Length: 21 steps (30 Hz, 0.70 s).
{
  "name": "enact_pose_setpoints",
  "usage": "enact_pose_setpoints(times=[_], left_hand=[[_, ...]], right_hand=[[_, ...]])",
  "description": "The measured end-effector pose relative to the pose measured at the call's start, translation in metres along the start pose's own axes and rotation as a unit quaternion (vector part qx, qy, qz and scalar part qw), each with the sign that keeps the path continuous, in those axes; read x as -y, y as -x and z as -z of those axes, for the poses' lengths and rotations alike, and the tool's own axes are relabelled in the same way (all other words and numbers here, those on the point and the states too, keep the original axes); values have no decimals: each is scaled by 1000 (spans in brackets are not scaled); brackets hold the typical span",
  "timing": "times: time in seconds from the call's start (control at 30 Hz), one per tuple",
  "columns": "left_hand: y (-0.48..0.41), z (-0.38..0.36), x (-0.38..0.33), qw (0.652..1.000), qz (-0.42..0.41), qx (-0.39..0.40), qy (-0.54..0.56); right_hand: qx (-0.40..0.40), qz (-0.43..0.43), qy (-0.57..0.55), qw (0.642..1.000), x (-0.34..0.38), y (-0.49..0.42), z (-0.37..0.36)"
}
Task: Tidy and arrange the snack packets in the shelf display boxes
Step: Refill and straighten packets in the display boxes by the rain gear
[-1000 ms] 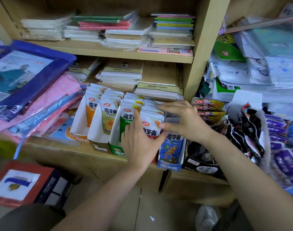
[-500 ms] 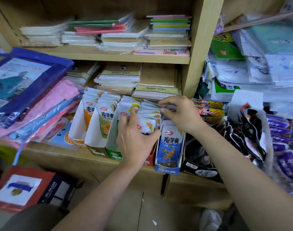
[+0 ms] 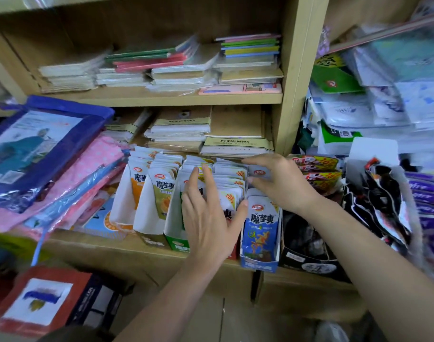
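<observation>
Snack packets point(image 3: 232, 183) (glossy, flat) against left hand point(image 3: 208, 223), fingers straight; right hand point(image 3: 282, 183) fingers and thumb around one.

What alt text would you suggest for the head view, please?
Two bare hands tidy snack packets standing in display boxes on a wooden shelf: the left hand presses flat against the front, the right hand pinches packets behind. Notebooks are stacked above.

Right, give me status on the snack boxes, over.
Left hand flat against packets, front of row. Right hand pinching rear packets. Blue box close alongside, nothing blocking.
</observation>
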<state>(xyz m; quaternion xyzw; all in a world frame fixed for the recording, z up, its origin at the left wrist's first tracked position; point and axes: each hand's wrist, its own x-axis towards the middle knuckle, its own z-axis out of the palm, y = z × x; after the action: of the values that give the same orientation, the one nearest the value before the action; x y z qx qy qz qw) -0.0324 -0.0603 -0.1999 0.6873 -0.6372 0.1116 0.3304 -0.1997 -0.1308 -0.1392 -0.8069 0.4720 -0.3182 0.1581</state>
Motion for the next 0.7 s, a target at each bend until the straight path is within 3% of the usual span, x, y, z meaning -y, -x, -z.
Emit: enact_pose_setpoints(times=[0.17,0.23,0.33,0.43,0.53,0.7], left_hand=[[-12,1,5,987,-153,31,-23],[-21,-2,7,985,-161,57,-21],[-33,-6,10,984,-155,87,-22],[-43,-6,13,981,-159,107,-33],[-53,-4,12,980,-152,128,-7],[-33,-4,18,980,-177,-1,86]], right_hand=[[-32,54,109,992,6,16,5],[-42,42,179,982,5,17,9],[7,-1,228,974,-1,19,14],[36,-17,215,976,-6,20,13],[12,-9,159,987,-8,19,13],[-25,8,100,995,-12,20,12]])
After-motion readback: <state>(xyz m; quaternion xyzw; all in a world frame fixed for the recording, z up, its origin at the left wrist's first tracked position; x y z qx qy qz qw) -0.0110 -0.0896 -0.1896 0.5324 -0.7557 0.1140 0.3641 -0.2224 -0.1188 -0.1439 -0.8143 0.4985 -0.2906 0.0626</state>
